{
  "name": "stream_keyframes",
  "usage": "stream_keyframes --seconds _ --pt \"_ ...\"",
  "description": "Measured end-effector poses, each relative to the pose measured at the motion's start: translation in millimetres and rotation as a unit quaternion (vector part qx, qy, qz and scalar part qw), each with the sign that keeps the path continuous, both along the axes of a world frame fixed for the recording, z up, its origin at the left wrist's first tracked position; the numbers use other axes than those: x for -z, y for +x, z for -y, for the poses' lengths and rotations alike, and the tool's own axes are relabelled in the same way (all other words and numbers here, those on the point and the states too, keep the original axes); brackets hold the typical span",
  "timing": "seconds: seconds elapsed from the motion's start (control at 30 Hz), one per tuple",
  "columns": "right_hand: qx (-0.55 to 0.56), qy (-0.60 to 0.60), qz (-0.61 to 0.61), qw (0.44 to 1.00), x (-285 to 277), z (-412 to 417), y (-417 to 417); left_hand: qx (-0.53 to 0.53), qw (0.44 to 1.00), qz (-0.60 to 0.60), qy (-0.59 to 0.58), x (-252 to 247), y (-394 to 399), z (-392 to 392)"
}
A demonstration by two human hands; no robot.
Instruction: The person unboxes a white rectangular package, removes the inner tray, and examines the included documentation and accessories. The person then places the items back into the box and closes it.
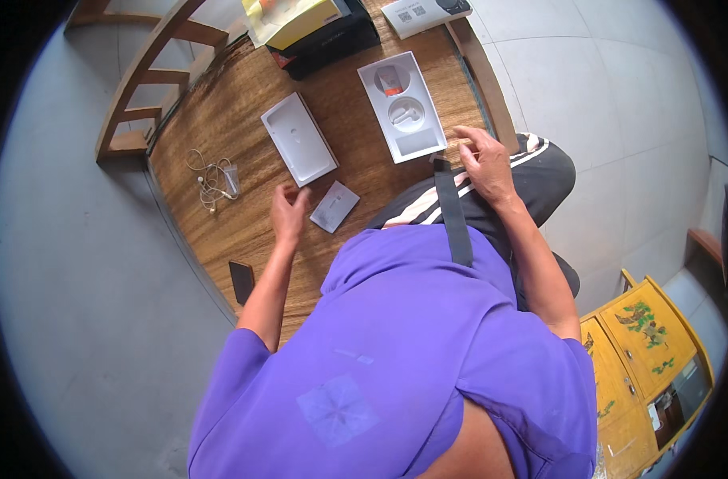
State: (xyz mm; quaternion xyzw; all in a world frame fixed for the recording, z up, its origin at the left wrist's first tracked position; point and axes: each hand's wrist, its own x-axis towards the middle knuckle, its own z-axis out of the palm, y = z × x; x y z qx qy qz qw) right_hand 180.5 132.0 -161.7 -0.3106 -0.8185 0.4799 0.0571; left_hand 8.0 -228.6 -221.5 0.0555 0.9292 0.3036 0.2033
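My left hand is at the near end of an open white box part, fingers bent and thumb apart; whether it touches the rim cannot be told. A grey-white printed leaflet or card lies just right of that hand. My right hand hovers over my right thigh, holding nothing, its fingers spread near a white box with an insert. One round recess of the insert contains a small packet with an orange end. A white object resembling an earbud sits in the other.
White wired earphones lie on the wooden platform at left, a dark phone by its left edge. At the far side stand a black box, a yellow box and a white printed box. A wooden rail borders the left.
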Motion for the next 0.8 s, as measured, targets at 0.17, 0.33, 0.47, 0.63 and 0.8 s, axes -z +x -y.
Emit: stream_keyframes --seconds 0.17,0.33,0.47,0.63,0.8 --pt "-0.016 0.0 -0.016 1.0 11.1 -6.2 -5.1 0.144 0.974 -0.093 -0.146 -23.9 40.0 -21.0" --pt "-0.022 -0.005 -0.001 1.0 18.0 -8.1 -3.3 0.227 0.948 -0.157 -0.161 -21.1 61.0 -32.4" --pt "-0.025 -0.002 0.001 1.0 21.1 -9.7 -1.2 0.211 0.96 -0.058 -0.173 -18.3 51.6 -31.5" --pt "-0.019 -0.027 0.009 0.999 17.6 -11.3 -1.2 0.17 0.976 0.0 -0.136 -20.7 47.6 -12.6" --pt "-0.006 -0.046 -0.007 0.999 21.2 -13.3 1.5 0.037 0.976 -0.091 -0.195 -39.7 -38.7 43.1"
